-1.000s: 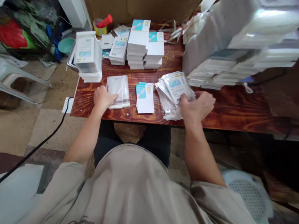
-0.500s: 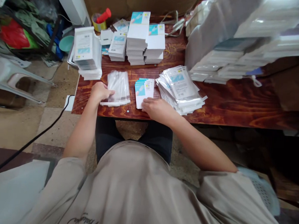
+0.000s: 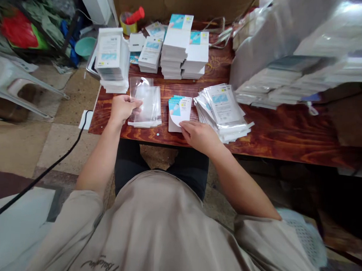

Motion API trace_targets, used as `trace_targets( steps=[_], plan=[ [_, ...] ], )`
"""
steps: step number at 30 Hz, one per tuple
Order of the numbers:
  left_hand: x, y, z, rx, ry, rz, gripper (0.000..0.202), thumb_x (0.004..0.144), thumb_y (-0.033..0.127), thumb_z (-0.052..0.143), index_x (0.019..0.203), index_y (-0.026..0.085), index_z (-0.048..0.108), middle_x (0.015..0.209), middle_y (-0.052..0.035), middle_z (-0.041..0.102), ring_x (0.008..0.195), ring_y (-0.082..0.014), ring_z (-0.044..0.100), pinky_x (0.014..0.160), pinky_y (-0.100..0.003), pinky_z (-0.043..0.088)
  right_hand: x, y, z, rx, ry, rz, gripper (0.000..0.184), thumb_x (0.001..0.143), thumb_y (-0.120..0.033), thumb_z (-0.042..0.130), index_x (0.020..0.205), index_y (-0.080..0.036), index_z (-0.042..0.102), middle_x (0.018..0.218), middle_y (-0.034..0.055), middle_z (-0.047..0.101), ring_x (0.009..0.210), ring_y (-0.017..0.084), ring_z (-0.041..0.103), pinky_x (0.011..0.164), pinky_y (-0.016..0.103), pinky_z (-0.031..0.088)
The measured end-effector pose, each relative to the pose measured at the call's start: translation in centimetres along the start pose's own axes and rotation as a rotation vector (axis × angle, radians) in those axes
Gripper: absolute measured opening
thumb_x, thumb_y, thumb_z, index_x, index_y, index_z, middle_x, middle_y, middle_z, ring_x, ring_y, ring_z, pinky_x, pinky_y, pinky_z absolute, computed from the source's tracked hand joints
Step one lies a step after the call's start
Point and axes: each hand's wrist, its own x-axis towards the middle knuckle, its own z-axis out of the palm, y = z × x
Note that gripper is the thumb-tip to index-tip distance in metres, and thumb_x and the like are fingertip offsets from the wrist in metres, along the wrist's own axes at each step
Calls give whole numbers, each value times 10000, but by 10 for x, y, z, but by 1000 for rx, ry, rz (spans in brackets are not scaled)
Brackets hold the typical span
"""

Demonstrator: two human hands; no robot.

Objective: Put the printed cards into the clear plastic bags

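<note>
A wooden table (image 3: 275,132) with a dark reddish grain takes up the middle of the room, and a seated person in a beige shirt (image 3: 170,232) leans over its near edge. At the far right, a large blurred heap of white sealed packets (image 3: 296,64) rises above the tabletop. Along the back edge stand tall stacks of white cards (image 3: 185,51) with blue-printed tops, and to their left a block of boxed items (image 3: 110,59) wrapped in clear film.

Nearer the person, a fanned pile of filled sleeves (image 3: 223,111) lies right of centre. Left of centre sits a flat pile of empty clear sleeves (image 3: 146,103). Between these two piles rests a small stack of printed cards (image 3: 180,111), blue and white on top.

The left hand (image 3: 123,108) grips the left edge of the top clear sleeve between thumb and fingers, raising it slightly off its pile. The right hand (image 3: 199,134) rests at the near edge of the small card stack, its fingertips curling up the lower corner of the top card; whether that card is fully pinched cannot be told.

At the back, a yellow cup (image 3: 129,25) holds a red-handled tool (image 3: 135,15).
</note>
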Motion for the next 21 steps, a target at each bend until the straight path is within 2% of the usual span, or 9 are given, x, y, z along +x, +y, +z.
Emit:
trace_targets(
  steps=[2, 4, 6, 7, 8, 10, 13, 17, 21],
  plan=[
    [-3, 0, 5, -92, 1, 18, 217, 782, 170, 863, 744, 135, 653, 663, -68, 681, 595, -182, 696, 538, -271, 556, -5, -1, -1, 89, 200, 82, 303, 1025, -246, 484, 1127, -183, 762, 1174, 139, 795, 1034, 266, 744, 874, 359, 535],
    [-6, -1, 11, -169, 7, 26, 219, 811, 207, 860, 765, 135, 659, 687, -75, 700, 622, -190, 721, 551, -269, 577, -12, -6, -4, 199, 462, 215, 297, 1029, -342, 519, 1070, -204, 779, 1078, 120, 810, 972, 256, 750, 877, 368, 560],
    [-8, -3, 17, -237, -4, 36, 236, 835, 268, 857, 798, 142, 661, 725, -74, 720, 656, -190, 741, 583, -270, 600, -20, -15, -7, 378, 695, 379, 340, 1015, -470, 575, 918, -213, 775, 853, 82, 784, 788, 229, 726, 763, 353, 573],
    [-10, -4, 20, -264, -11, 41, 247, 845, 297, 853, 811, 147, 660, 742, -70, 727, 676, -185, 749, 603, -266, 608, -23, -19, -8, 513, 756, 449, 373, 988, -528, 620, 843, -214, 758, 744, 55, 742, 679, 205, 688, 668, 332, 558],
    [-11, -5, 23, -286, -17, 43, 256, 854, 322, 846, 819, 151, 658, 758, -65, 732, 698, -180, 756, 626, -261, 615, -26, -23, -7, 673, 767, 504, 399, 950, -571, 672, 788, -213, 740, 656, 28, 692, 577, 178, 633, 565, 306, 519],
    [-14, -6, 29, -323, -28, 35, 267, 872, 358, 829, 825, 162, 654, 791, -59, 737, 756, -174, 770, 677, -257, 625, -29, -28, -2, 1000, 657, 566, 426, 862, -609, 769, 731, -207, 719, 544, -11, 616, 431, 133, 521, 409, 262, 401],
    [-20, -6, 35, -379, -56, 17, 271, 892, 384, 808, 827, 174, 648, 833, -68, 748, 824, -178, 782, 747, -272, 636, -28, -28, 11, 1286, 474, 625, 432, 769, -598, 851, 714, -193, 714, 475, -25, 585, 350, 108, 472, 325, 226, 318],
    [-27, -7, 38, -394, -103, 20, 261, 900, 385, 800, 847, 169, 664, 844, -81, 753, 836, -186, 783, 778, -297, 643, -19, -23, 25, 1363, 501, 695, 435, 717, -592, 879, 739, -187, 724, 485, -23, 603, 358, 120, 538, 310, 207, 356],
    [-36, -10, 43, -366, -94, 2, 245, 894, 377, 801, 865, 183, 654, 834, -64, 759, 827, -177, 780, 754, -279, 639, -8, -28, 30, 1256, 609, 689, 444, 764, -622, 835, 805, -189, 747, 532, -17, 642, 370, 133, 567, 322, 229, 432]
  ],
)
